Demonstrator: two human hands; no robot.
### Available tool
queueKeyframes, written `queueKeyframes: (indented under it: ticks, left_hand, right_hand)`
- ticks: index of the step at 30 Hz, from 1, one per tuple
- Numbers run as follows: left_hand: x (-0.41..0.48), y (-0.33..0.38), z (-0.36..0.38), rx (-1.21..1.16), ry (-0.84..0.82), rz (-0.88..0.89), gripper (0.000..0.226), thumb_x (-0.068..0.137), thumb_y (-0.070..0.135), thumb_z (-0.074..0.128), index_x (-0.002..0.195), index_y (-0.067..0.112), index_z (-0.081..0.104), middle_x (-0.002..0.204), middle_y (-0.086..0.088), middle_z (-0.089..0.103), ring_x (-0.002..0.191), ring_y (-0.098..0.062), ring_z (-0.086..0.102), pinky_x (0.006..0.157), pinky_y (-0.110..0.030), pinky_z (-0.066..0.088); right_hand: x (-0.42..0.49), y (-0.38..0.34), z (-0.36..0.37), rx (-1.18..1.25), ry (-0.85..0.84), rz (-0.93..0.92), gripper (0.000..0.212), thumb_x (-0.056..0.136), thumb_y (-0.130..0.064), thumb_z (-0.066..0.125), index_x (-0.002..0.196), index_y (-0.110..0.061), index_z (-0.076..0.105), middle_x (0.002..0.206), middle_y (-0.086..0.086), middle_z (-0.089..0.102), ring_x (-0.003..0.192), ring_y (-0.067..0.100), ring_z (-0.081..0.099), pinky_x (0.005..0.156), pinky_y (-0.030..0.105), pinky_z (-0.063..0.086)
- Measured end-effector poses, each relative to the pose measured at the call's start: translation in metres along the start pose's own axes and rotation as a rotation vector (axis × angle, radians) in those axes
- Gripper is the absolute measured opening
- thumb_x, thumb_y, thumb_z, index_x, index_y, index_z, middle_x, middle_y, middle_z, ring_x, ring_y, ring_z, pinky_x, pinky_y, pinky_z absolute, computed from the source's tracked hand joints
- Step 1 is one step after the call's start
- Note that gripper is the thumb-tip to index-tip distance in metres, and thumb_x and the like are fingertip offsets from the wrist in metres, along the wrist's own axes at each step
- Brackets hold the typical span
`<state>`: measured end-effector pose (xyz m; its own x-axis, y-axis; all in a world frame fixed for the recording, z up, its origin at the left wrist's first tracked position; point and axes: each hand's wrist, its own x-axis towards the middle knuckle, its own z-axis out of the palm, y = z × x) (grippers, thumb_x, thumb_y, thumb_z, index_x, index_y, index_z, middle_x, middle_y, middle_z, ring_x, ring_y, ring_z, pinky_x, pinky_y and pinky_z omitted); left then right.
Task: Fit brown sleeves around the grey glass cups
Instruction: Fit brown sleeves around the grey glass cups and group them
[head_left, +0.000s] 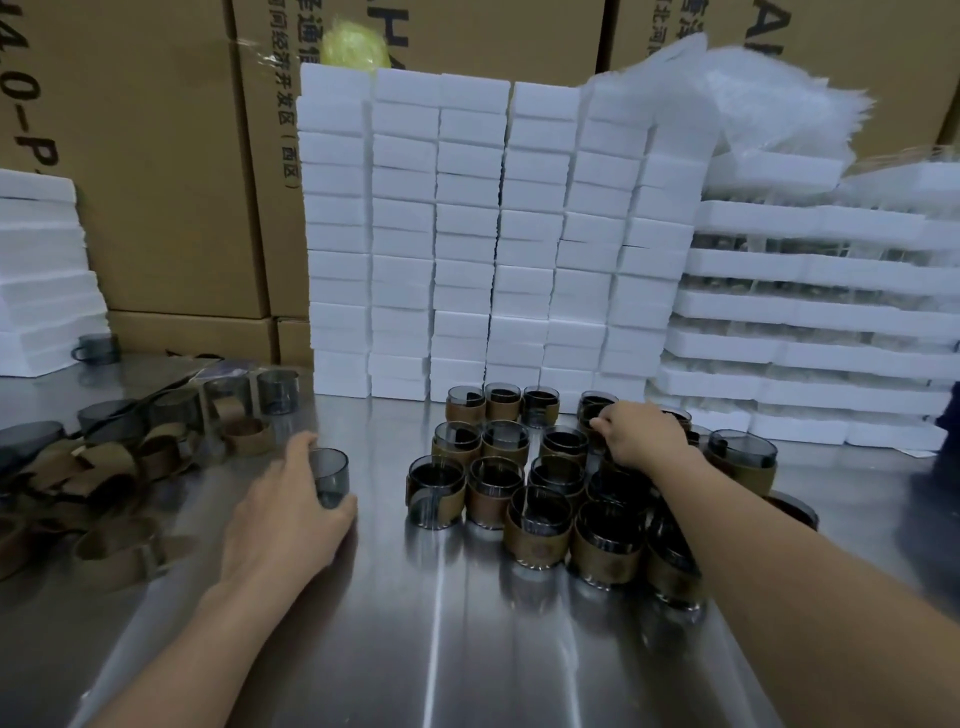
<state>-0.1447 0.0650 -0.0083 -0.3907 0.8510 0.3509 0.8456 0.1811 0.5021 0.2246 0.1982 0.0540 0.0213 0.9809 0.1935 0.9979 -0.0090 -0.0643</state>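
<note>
glass cup, smooth grey, gripped by left hand, right hand over brown-sleeved cups, grip unclear

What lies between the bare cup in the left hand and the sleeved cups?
Nothing; the head view shows only bare steel table between the bare cup and sleeved cups.

Left hand wraps a bare grey glass cup in the middle of the bench. Right hand reaches over the sleeved cups clustered toward the far edge, fingers curled down among them, grip hidden. Loose brown sleeves heap at the left edge; white foam blocks wall the far edge.
</note>
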Motion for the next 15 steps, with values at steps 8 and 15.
queueKeyframes:
  ticks: [8, 15]
  left_hand:
    - [-0.001, 0.002, -0.002, 0.081, 0.052, -0.09, 0.074, 0.083, 0.07, 0.078, 0.137, 0.028, 0.052, 0.125, -0.003, 0.073, 0.125, -0.033, 0.062, 0.098, -0.049, 0.048]
    - [-0.028, 0.058, -0.018, -0.291, 0.231, 0.329, 0.074, 0.074, 0.034, 0.1, 0.138, 0.034, 0.063, 0.121, 0.014, 0.058, 0.115, -0.015, 0.054, 0.092, -0.034, 0.047]
  right_hand:
    - [-0.014, 0.001, -0.017, -0.035, -0.036, -0.013, 0.044, 0.116, -0.046, 0.037, 0.143, -0.028, 0.066, 0.156, 0.009, 0.051, 0.146, 0.036, 0.042, 0.118, 0.053, 0.036]
    - [-0.116, -0.036, -0.046, 0.637, 0.322, -0.24, 0.038, 0.108, -0.048, 0.058, 0.138, -0.028, 0.069, 0.13, -0.013, 0.071, 0.121, 0.006, 0.064, 0.106, 0.034, 0.051]
